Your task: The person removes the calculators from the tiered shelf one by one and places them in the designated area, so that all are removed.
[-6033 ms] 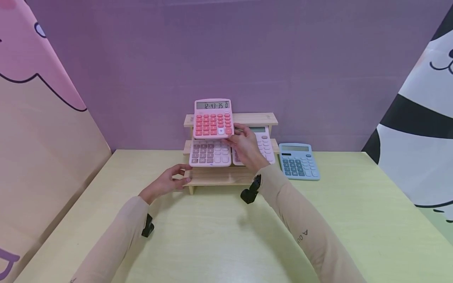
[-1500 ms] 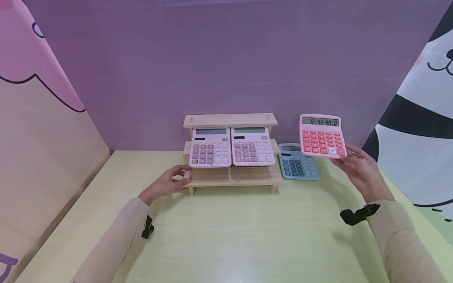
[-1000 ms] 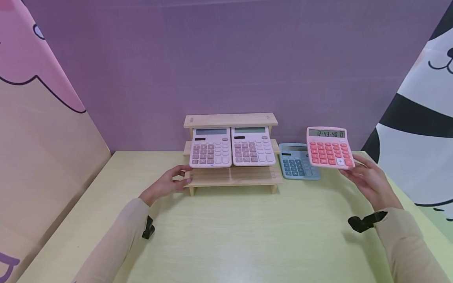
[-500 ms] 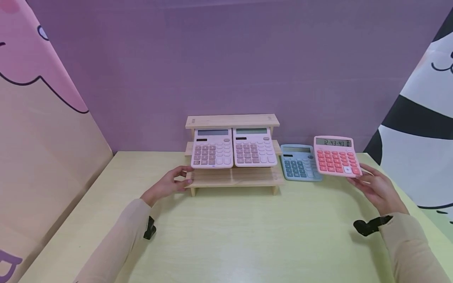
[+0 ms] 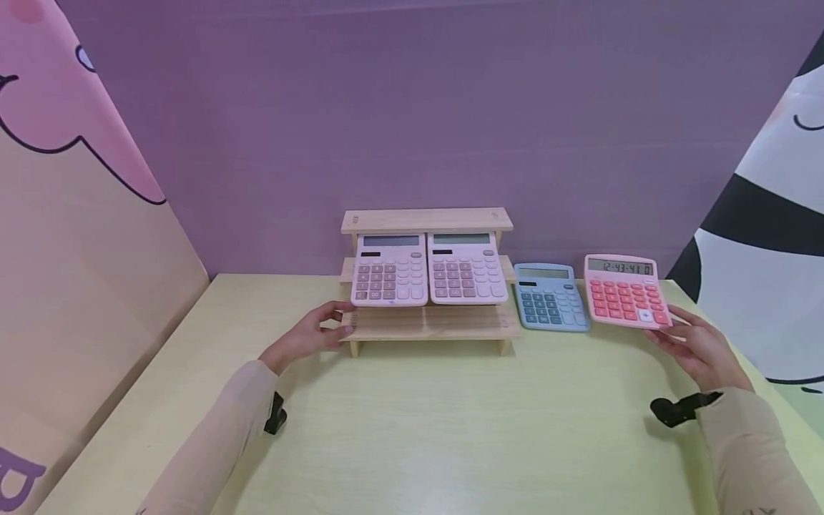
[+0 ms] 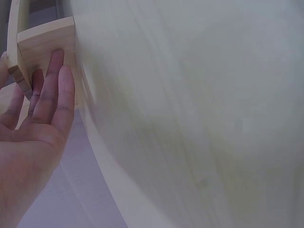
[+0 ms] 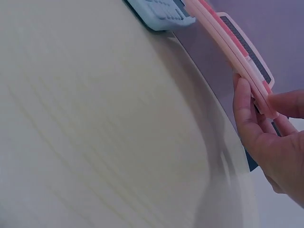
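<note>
My right hand (image 5: 704, 350) pinches a pink calculator (image 5: 627, 292) by its lower right corner, thumb on the front and fingers behind. In the right wrist view, the pink calculator (image 7: 237, 52) tilts above the table, with a gap under it. My left hand (image 5: 307, 335) grips the left end of a wooden tiered rack (image 5: 431, 325) at its lowest step. The left wrist view has fingers (image 6: 65, 95) against the rack's side piece (image 6: 40, 42). Two pale pink calculators, one on the left (image 5: 389, 270) and one on the right (image 5: 466, 269), lean side by side on the rack.
A blue calculator (image 5: 551, 297) lies just right of the rack, beside the held pink one. The rack's top step (image 5: 427, 219) bears nothing. A purple backdrop (image 5: 425, 107) rises behind the table (image 5: 444, 415), with printed side panels left and right.
My right hand took the pink calculator from the rack's top left, carried it right past the blue calculator and lowered it toward the table. My left hand stayed at the rack.
</note>
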### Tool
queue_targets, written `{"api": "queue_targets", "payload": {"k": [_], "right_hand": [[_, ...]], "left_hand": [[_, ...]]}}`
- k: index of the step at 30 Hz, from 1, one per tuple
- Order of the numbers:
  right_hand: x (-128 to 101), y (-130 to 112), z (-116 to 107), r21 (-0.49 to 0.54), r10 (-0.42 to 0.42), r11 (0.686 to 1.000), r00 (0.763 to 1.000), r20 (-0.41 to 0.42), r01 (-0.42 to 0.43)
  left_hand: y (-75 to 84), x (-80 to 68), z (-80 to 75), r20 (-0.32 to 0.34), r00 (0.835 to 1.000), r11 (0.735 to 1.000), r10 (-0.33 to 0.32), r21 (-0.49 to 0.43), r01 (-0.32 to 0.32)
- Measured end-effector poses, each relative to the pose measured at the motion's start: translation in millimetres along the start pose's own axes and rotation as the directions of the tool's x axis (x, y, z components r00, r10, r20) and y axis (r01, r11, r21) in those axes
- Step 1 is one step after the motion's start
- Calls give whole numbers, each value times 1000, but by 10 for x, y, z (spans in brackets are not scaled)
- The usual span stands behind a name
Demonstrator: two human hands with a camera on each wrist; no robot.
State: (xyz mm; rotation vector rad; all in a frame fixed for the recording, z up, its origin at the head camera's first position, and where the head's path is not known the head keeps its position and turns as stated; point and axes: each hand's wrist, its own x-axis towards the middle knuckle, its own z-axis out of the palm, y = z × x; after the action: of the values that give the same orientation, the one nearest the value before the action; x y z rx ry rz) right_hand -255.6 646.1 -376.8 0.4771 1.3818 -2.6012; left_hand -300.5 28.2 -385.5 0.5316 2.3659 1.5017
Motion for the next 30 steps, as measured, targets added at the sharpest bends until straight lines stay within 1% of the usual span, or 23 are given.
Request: {"api": "queue_targets", "payload": {"k": [5,14,20,30], "right_hand": [[21,-18,-29,31,7,999,1000,3,-7],[88,-37,-94,12,65,998,996,-57,-65],[136,-45,-131,-1,87,996,993,-75,-87],[171,-31,-182,35,113,993,993,-33,-111]], "left_hand": [[-5,2,4,1,1000,1000,-5,-12,5],[-1,4,9,-3,1000,1000,-7,-12,7],[-8,-4,-3,-5,1000,1000,2,-9,-2],[16,-7,3,-5,1000,1000,10,-19,-10]]}}
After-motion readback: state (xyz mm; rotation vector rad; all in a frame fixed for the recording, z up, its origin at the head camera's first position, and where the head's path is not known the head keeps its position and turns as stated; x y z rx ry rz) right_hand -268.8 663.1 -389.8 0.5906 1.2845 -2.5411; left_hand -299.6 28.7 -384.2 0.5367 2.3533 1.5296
